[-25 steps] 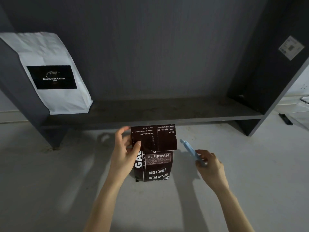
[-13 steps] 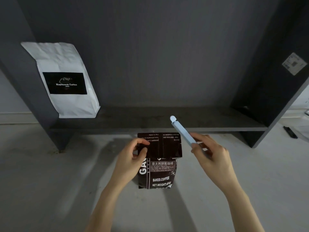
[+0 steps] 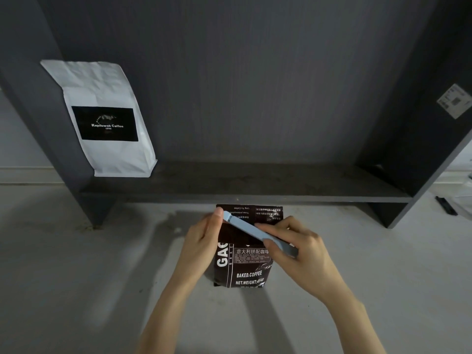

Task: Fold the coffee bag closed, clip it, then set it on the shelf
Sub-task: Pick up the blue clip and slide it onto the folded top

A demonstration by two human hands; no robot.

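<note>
A dark brown coffee bag (image 3: 244, 267) with white print stands on the pale floor just in front of the shelf, its top flap folded down toward me. My left hand (image 3: 201, 241) grips the bag's left side at the fold. My right hand (image 3: 298, 251) holds a long light-blue clip (image 3: 258, 232), which lies slanted across the folded flap; its far tip touches my left fingertips. Whether the clip's jaws are around the flap cannot be told. The dark grey shelf board (image 3: 255, 182) runs just behind the bag.
A white coffee bag (image 3: 107, 118) with a black label stands at the shelf's left end, leaning against the side panel. The shelf's right upright (image 3: 413, 139) bears a white sticker. A small black object (image 3: 445, 205) lies on the floor at far right.
My right hand has brought the blue clip from beside the bag, up and leftward, until it lies across the folded flap. My left hand has kept hold of the bag.
</note>
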